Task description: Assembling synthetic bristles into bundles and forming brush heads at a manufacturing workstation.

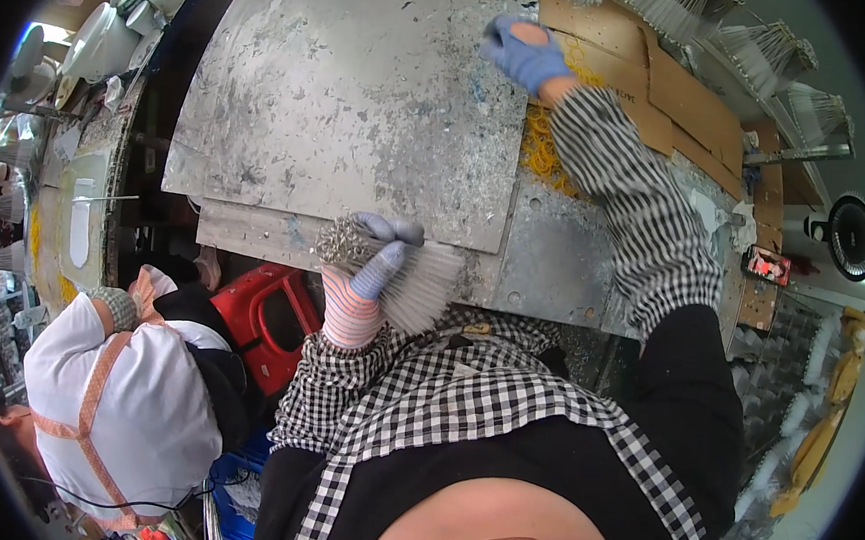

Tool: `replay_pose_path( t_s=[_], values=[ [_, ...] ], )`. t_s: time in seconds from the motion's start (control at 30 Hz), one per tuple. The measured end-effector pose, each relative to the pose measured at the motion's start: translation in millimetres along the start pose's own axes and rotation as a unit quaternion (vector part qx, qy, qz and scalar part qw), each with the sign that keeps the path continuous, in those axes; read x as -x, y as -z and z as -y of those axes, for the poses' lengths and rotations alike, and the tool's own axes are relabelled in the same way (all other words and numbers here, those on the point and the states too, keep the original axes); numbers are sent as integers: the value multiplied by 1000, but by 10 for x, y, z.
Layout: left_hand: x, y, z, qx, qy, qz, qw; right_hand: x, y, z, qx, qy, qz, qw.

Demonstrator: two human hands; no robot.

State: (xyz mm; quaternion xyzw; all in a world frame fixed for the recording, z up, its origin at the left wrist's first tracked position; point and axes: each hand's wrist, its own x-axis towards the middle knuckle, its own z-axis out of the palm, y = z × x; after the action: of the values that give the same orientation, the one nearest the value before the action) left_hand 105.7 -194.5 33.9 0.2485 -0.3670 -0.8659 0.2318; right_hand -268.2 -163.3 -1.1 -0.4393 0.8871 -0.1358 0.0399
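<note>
Left hand [366, 285], gloved fingers clenched round bristle bundle [407, 273] at near edge of metal tabletop [354, 94]. Right hand [523, 54] reaches far edge by yellow rubber bands [541, 147]; fingers' state unclear. Bundle probably light, springy, loose: grip mid-length.

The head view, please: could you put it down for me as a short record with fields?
left hand: left hand in a striped glove with blue fingertips, its grip closed on a bundle of white bristles
right hand: right hand in a blue glove, stretched far across the bench, over a heap of yellow rubber bands; grip unclear
surface: scuffed metal sheet, cardboard beside it
nearby: another person in a white top at lower left; red stool
</note>
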Motion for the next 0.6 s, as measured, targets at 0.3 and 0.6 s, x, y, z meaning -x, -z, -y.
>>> replay_pose_path(
  t_s=[0.3, 0.6],
  values=[
    [-472, -543, 372, -122, -21, 240, 963, 2618, 436, 762, -311, -20, -36, 950],
    [-409, -925, 1335, -373, -195, 360, 833, 2935, 1781, 1018, -45, 183, -309, 932]
  ],
)
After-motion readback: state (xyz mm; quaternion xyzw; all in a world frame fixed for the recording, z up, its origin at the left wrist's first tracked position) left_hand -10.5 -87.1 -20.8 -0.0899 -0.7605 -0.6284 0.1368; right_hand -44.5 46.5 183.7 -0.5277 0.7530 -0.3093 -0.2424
